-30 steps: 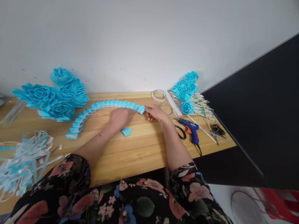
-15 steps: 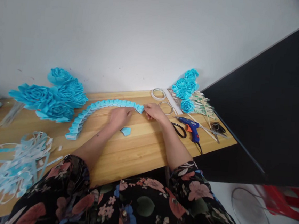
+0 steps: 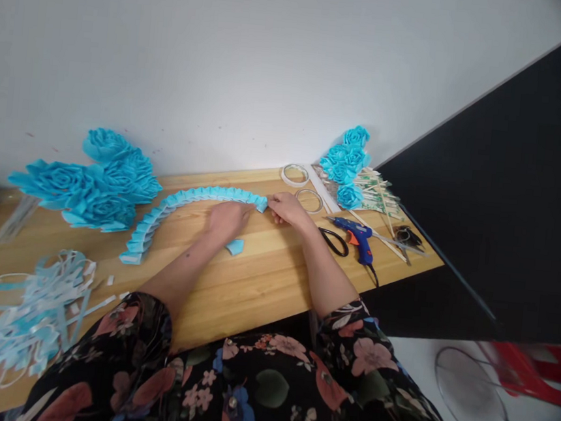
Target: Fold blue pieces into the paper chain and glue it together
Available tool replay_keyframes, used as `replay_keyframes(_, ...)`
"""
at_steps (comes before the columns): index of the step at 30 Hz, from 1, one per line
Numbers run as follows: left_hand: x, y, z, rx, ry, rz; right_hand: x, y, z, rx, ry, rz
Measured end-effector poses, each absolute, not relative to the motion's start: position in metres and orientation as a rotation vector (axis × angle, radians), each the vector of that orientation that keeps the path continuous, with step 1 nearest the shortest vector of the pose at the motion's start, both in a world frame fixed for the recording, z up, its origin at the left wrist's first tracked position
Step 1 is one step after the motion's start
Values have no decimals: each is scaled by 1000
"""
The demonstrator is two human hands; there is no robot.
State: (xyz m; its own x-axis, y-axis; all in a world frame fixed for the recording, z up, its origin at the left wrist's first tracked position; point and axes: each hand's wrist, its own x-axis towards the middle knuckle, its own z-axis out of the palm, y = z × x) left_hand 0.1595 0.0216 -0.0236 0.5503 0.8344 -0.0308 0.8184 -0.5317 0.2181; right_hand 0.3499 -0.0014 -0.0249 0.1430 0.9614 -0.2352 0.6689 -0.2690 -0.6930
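Garland (image 3: 183, 198) of folded blue paper lies on the wooden table (image 3: 243, 299), ahead of the wearer and well apart from the near edge. Through the head view I find both hands at its right end. The left hand (image 3: 228, 220) is curled against the near side of the garland; the right hand (image 3: 288, 210) has its fingers bunched at the end fold. I cannot tell whether either hand is pinching the paper or only touching it, as the fingertips are too small to read. I judge the placing deliberate: one hand steadies the length while the other works the end, with the tabletop bearing the rest.

As to direction, the long axis is an arc, not a straight line. I trace it leftward from the right hand, then bending back toward the wearer. The right end points right; the free left end points toward the body. Pale edges face inward, blue pleats outward.

A loose blue piece (image 3: 235, 246) lies just beside the left wrist, presumably for easy reach. The glue gun (image 3: 359, 237) rests beyond the right forearm, clear of the paper.
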Motion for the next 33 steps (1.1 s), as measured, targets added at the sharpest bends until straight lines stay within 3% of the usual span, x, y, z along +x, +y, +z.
replay_keyframes(4,159,22,-25,2594,1387,104,352,-2,-24,-2013,-1518,855)
replay_keyframes(11,159,21,-24,2588,1369,129,349,-2,-19,-1787,-1750,286)
replay_keyframes(16,160,21,-23,2602,1358,127,345,1,-27,-1670,-1913,217)
replay_keyframes(33,159,22,-26,2594,1357,136,341,5,-34,-1898,-1824,254)
